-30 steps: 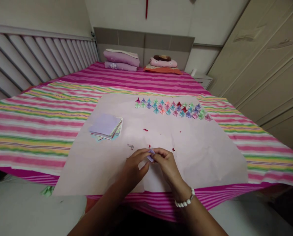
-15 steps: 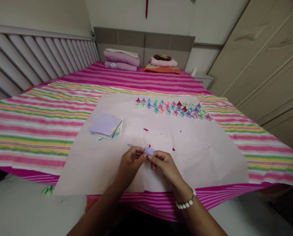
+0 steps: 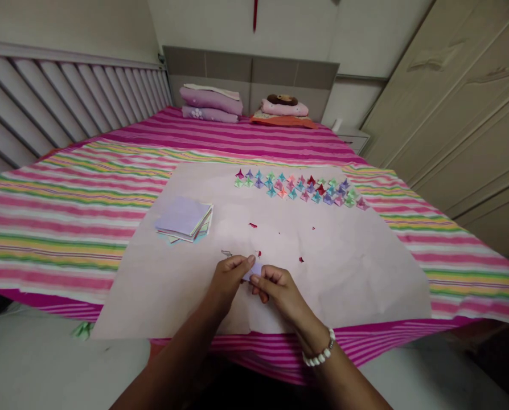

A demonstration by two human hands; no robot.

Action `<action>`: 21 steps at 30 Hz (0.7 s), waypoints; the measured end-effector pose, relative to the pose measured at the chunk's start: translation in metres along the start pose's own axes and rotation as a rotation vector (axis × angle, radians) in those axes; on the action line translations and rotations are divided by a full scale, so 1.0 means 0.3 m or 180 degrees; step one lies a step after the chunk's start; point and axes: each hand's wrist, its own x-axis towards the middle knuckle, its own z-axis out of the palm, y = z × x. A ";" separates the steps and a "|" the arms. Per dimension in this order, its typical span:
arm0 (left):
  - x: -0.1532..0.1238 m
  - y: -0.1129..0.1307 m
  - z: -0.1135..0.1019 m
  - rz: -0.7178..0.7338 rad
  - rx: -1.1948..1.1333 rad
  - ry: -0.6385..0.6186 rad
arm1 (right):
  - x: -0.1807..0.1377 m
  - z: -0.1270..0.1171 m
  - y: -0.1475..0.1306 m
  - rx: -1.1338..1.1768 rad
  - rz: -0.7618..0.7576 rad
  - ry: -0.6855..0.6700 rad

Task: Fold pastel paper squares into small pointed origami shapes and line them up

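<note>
A small folded piece of lavender paper (image 3: 253,272) is pinched between my two hands, above the large pale sheet (image 3: 357,267). My left hand (image 3: 229,279) grips its left side, thumb on top. From the right, my right hand (image 3: 278,287) holds the lower right edge between thumb and fingers. Part of the paper is hidden by the thumbs. Just beyond my fingers lie a small red scrap (image 3: 258,254) and a thin metal item (image 3: 226,253), too small to name. A stack of square paper (image 3: 181,216), lavender on top, rests to the left.
Rows of small folded paper pieces (image 3: 299,188) in many colours stand along the sheet's far side. More red scraps (image 3: 301,259) lie about. Beneath is a bed with striped covers (image 3: 58,222). A white railing (image 3: 66,97) runs on the left; folded bedding (image 3: 212,105) sits at the headboard.
My left thumb has moved up across the lavender paper, which has turned and shifted slightly left and down. My right hand has lowered a little. The stack and rows stay put.
</note>
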 end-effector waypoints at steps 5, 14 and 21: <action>0.003 -0.010 -0.003 -0.0128 -0.0191 -0.0097 | 0.001 0.006 0.016 0.0221 0.0030 -0.0054; -0.011 -0.024 -0.024 0.0426 -0.0141 0.0103 | 0.011 -0.003 0.038 0.0390 0.0068 0.0326; -0.010 -0.020 -0.035 0.0318 -0.0262 0.0058 | 0.023 -0.020 0.027 0.0302 -0.0291 0.0540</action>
